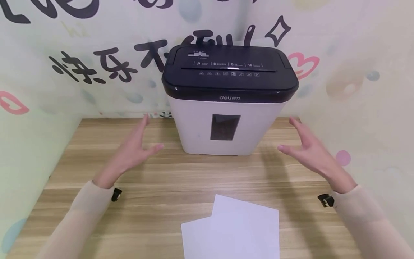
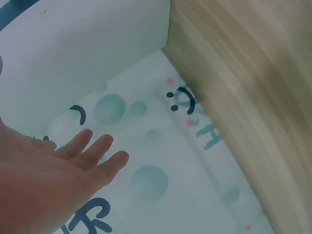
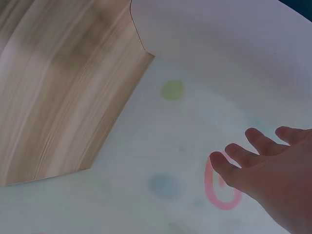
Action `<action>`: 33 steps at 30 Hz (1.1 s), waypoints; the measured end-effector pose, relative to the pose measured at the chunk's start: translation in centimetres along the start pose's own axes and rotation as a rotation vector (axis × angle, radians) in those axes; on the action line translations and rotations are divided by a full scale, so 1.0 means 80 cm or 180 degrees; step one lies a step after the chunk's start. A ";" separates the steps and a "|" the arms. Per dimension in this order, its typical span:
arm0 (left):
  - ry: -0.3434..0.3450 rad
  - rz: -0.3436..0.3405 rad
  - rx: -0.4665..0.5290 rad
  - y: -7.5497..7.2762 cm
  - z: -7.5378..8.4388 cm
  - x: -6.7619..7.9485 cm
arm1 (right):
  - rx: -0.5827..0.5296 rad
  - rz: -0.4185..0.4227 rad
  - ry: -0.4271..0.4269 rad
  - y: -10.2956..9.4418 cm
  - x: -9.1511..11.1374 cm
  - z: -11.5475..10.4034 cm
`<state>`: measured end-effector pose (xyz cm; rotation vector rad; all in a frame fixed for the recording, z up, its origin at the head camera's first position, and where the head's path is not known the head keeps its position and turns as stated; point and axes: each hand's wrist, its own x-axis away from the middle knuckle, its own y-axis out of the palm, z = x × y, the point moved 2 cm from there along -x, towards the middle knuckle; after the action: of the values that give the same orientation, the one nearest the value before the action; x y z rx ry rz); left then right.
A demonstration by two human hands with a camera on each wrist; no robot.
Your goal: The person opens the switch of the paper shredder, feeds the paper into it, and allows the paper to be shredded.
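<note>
A paper shredder (image 1: 197, 126) with a black top and a white bin stands at the back of the wooden table, a dark window in its front. To its left, apart from it, my left hand (image 1: 130, 149) is held with thumb and fingers spread and nothing in it. My right hand (image 1: 310, 149) mirrors this on the shredder's right side, also without contact. Both wrist views show extended fingers, of the left hand (image 2: 53, 175) and the right hand (image 3: 273, 170), beside the white bin (image 2: 97, 44). Overlapping white paper sheets (image 1: 244, 230) lie near the front.
The wooden table (image 1: 155, 201) meets a patterned wall (image 1: 129, 97) with black lettering right behind the shredder. Another wall (image 1: 372, 118) rises close to the right hand. A left wall (image 1: 35, 144) borders the table's other side.
</note>
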<state>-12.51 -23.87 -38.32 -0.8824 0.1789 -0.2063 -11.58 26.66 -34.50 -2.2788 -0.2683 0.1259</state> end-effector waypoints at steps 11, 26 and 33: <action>-0.0032 -0.0084 0.0037 0.057 -0.010 0.027 | 0.0075 -0.0040 -0.0160 0.046 0.018 0.020; 0.0194 -0.0161 -0.0152 0.120 0.000 0.077 | 0.0024 -0.0345 -0.0268 0.109 0.061 0.037; 0.0127 -0.0250 -0.0009 0.146 -0.008 0.106 | 0.0117 -0.0462 -0.0507 0.140 0.075 0.042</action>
<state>-3.29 -19.26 -48.39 -0.8893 0.1819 -0.2969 -4.61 23.31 -45.18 -2.2075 -0.5091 0.2357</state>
